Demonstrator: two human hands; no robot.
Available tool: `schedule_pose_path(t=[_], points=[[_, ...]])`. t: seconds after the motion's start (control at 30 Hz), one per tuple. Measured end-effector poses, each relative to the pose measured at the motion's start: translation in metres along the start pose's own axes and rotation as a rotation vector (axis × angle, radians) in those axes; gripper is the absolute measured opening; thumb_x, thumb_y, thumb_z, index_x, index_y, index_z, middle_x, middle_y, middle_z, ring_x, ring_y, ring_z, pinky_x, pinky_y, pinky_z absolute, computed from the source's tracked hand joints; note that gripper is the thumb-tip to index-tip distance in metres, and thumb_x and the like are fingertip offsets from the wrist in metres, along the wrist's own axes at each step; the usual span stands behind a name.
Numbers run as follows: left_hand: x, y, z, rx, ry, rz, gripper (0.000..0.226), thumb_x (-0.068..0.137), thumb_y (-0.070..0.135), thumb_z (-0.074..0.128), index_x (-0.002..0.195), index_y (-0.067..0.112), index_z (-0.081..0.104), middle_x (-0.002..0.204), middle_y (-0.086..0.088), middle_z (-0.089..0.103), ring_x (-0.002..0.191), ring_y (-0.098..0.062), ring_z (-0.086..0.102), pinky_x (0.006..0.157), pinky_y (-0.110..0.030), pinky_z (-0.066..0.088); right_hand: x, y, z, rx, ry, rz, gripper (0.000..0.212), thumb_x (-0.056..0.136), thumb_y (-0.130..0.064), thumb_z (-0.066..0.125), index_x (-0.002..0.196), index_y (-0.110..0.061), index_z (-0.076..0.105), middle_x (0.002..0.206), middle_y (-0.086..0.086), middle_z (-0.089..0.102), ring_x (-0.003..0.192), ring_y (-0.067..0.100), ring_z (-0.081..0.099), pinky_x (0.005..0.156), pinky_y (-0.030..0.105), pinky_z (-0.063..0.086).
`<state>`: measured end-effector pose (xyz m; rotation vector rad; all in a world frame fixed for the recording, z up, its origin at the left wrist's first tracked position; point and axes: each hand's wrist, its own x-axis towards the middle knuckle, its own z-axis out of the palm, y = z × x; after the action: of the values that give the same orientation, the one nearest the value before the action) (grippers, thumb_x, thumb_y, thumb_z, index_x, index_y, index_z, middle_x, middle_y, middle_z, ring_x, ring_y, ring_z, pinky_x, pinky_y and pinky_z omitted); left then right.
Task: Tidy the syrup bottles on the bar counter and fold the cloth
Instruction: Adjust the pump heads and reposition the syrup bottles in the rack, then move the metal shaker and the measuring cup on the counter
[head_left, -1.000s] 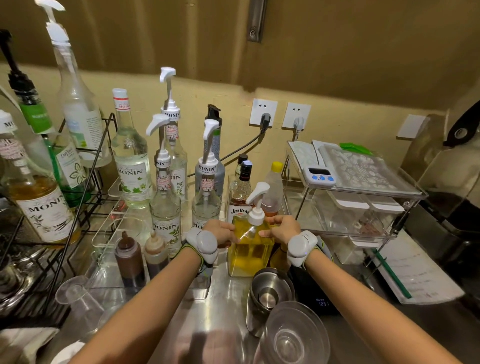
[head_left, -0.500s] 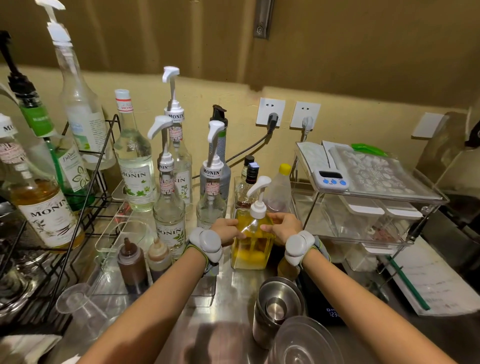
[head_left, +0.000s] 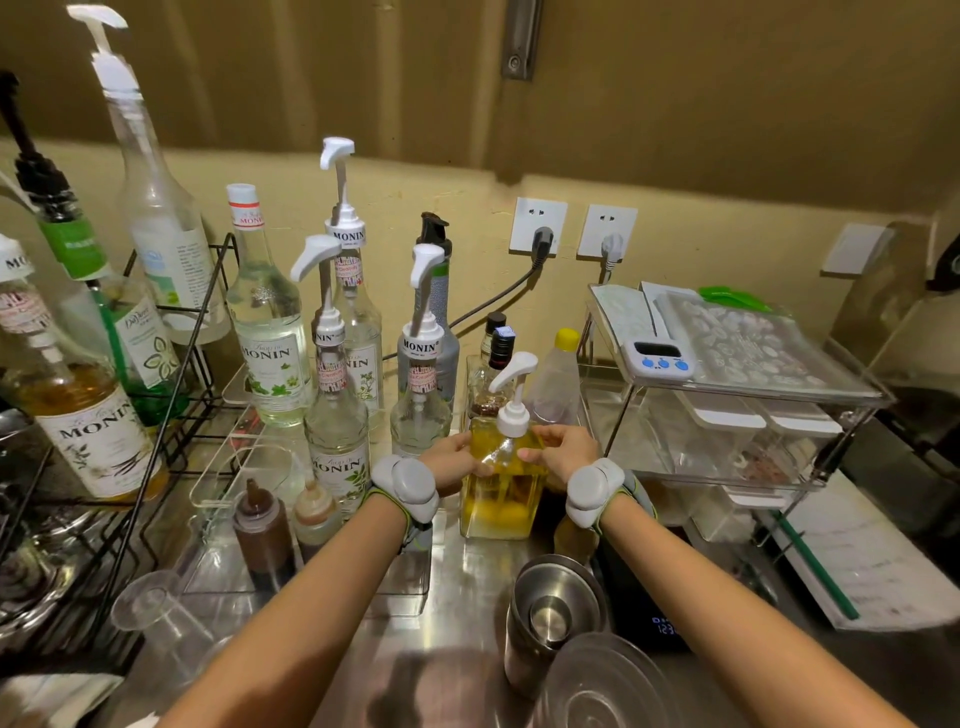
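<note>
Fingers of the left hand (head_left: 451, 457) and right hand (head_left: 563, 449) curl closed around the shoulders of a square pump bottle of yellow syrup (head_left: 501, 480), one hand on each side. The bottle stands upright on the stainless steel counter (head_left: 457, 597). Behind and left of it, clear Monin pump bottles (head_left: 337, 415) cluster upright, with a black wire rack (head_left: 171, 395) of more bottles further left. Just behind it stand a dark-capped liquor bottle (head_left: 493, 374) and a yellow-capped squeeze bottle (head_left: 558, 379). To its right sits a clear acrylic shelf (head_left: 727, 415) topped by a white timer (head_left: 657, 358). In front of it are nested steel cups (head_left: 553, 608). Beyond, a yellow wall carries two white sockets (head_left: 571, 228).
</note>
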<state>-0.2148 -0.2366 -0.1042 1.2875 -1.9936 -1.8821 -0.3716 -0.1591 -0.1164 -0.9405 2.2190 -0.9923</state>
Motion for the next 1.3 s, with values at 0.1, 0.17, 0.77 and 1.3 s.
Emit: schedule_pose_path(t=[0.1, 0.17, 0.77, 1.3], points=[[-0.001, -0.002, 0.0, -0.028, -0.025, -0.001, 0.069, 0.088, -0.003, 0.057, 0.149, 0.007, 0.027, 0.152, -0.009, 0.037, 0.141, -0.024, 0.036, 0.118, -0.035, 0.027, -0.001, 0.0, 0.0, 0.002, 0.003, 0.004, 0.057, 0.073, -0.023, 0.079, 0.127, -0.013, 0.061, 0.127, 0.007, 0.064, 0.116, 0.023, 0.06, 0.093, 0.027, 0.047], [-0.002, -0.002, 0.0, -0.019, -0.015, -0.001, 0.064, 0.089, 0.0, 0.058, 0.147, 0.008, 0.033, 0.149, -0.009, 0.042, 0.138, -0.024, 0.04, 0.117, -0.036, 0.029, -0.003, 0.0, -0.001, 0.003, -0.001, 0.007, 0.059, 0.073, -0.023, 0.079, 0.128, -0.013, 0.06, 0.127, 0.007, 0.064, 0.116, 0.022, 0.06, 0.092, 0.026, 0.046], [-0.073, -0.004, 0.031, -0.033, 0.028, -0.069, 0.058, 0.09, 0.017, 0.062, 0.143, 0.01, 0.039, 0.143, -0.009, 0.048, 0.128, -0.024, 0.052, 0.097, -0.035, 0.047, -0.065, 0.011, -0.016, -0.099, -0.169, 0.128, 0.029, 0.085, -0.021, 0.068, 0.064, -0.016, 0.047, 0.075, 0.005, 0.053, 0.074, 0.017, 0.053, 0.075, 0.03, 0.049], [-0.123, -0.036, 0.072, 0.064, -0.065, -0.132, 0.034, 0.096, 0.013, 0.052, 0.13, 0.007, 0.053, 0.121, -0.013, 0.055, 0.102, -0.023, 0.052, 0.104, -0.044, 0.044, -0.123, 0.04, -0.026, -0.411, -0.386, 0.169, 0.049, 0.092, -0.035, 0.056, 0.129, -0.003, 0.056, 0.134, 0.016, 0.057, 0.124, 0.03, 0.054, 0.108, 0.038, 0.041]])
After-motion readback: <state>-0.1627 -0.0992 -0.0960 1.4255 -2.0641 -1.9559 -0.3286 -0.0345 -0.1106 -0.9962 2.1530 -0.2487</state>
